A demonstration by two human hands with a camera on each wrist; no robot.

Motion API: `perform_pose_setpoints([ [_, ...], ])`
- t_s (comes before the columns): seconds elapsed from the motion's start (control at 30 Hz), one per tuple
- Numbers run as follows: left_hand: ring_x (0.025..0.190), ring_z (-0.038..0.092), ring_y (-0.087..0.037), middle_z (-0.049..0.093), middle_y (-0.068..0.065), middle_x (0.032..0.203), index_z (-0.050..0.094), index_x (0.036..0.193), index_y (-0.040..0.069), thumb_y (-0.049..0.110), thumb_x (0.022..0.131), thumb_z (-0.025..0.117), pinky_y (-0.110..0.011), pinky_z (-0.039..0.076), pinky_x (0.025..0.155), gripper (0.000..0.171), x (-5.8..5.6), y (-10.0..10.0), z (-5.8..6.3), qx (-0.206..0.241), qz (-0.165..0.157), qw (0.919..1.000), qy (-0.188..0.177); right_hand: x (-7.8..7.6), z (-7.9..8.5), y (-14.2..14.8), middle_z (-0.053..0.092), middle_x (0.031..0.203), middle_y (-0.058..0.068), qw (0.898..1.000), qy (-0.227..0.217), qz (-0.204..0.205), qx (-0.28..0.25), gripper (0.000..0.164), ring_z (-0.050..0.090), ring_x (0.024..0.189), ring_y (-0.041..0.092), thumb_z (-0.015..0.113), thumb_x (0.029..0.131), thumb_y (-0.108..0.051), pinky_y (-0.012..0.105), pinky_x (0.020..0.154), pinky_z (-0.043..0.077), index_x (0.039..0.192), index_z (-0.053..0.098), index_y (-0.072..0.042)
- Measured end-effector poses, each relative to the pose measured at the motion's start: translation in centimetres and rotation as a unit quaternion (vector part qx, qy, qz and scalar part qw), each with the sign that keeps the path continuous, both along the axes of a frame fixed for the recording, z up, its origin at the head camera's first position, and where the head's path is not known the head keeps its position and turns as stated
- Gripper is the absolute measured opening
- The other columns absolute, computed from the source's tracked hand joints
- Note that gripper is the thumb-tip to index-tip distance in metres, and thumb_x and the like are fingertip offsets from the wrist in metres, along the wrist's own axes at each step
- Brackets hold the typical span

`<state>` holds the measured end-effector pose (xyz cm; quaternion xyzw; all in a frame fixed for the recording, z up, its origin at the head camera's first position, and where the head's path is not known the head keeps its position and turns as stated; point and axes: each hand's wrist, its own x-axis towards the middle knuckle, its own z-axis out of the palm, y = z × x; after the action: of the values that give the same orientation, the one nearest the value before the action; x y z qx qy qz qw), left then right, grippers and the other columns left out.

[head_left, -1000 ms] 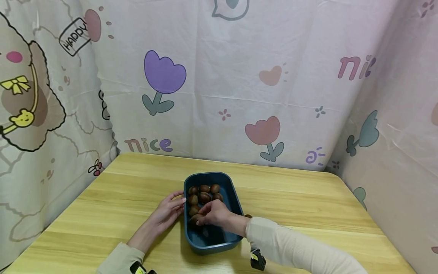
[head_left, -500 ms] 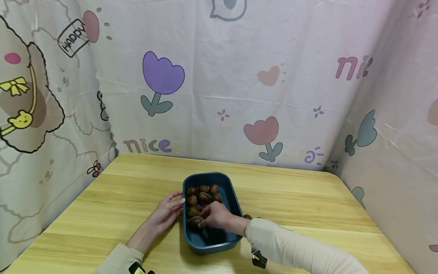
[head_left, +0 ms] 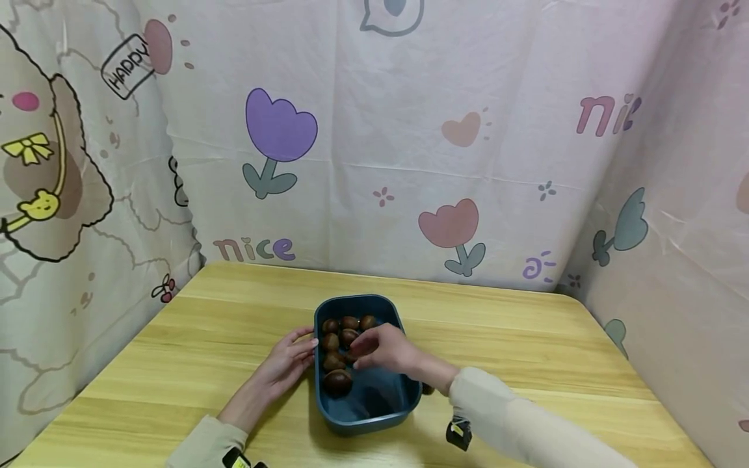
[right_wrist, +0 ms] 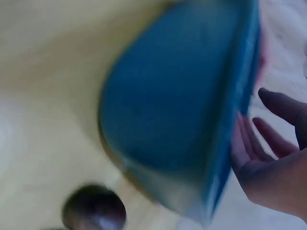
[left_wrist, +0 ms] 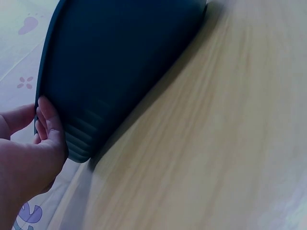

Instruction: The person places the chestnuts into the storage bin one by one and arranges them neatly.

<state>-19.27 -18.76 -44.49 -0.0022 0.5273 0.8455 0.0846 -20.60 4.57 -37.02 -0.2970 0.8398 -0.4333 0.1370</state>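
A dark blue rectangular box (head_left: pixel 374 422) stands on the table, with brown chestnuts in rows along its left and far sides. My left hand (head_left: pixel 285 362) holds the left side: in the left wrist view, its fingers (left_wrist: pixel 52 120) lie against the outer wall and the thumb meets the rim. Over the middle of the box is my right hand (head_left: pixel 389 351), thumb and fingers apart and nothing seen between them. The nearest chestnut (head_left: pixel 337 383) sits at the box's left wall, just below those fingertips. Some chestnuts are partly hidden behind the right hand.
Outside the box, a loose chestnut (right_wrist: pixel 96 208) lies on the table by its right side, partly covered by my right forearm in the head view. Patterned cloth (head_left: pixel 374 143) hangs round the back and sides of the wooden table (head_left: pixel 497 325).
My right hand has let go of the chestnut at the box's near left and drawn away from it, up and to the right. The left hand stays at the box's side.
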Motion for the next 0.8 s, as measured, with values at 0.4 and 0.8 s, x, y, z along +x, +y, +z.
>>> perform_pose_setpoints([
  [0.4,0.086,0.054,-0.013,0.053,-0.005,0.098,0.037,0.124,-0.001,-0.003,0.097,0.045,-0.024,0.046,0.079,0.029,0.1,-0.1,-0.1,-0.002,0.003,1.0,-0.005,-0.8,-0.3,6.9,0.068,0.104,0.018,0.994,0.003,-0.078,-0.074,0.029,0.064,0.093,0.024,0.07,0.087,-0.003,0.032,0.078,0.053,0.114,0.065,0.007],
  [0.8,0.084,0.055,-0.012,0.055,-0.005,0.097,0.036,0.125,-0.001,-0.004,0.097,0.045,-0.024,0.046,0.079,0.03,0.0,0.2,-0.1,-0.004,0.009,0.9999,-0.008,0.3,-4.0,12.3,0.066,0.107,0.019,0.985,-0.02,-0.165,-0.046,0.032,0.059,0.099,0.03,0.073,0.081,-0.002,0.042,0.085,0.049,0.11,0.064,0.009],
])
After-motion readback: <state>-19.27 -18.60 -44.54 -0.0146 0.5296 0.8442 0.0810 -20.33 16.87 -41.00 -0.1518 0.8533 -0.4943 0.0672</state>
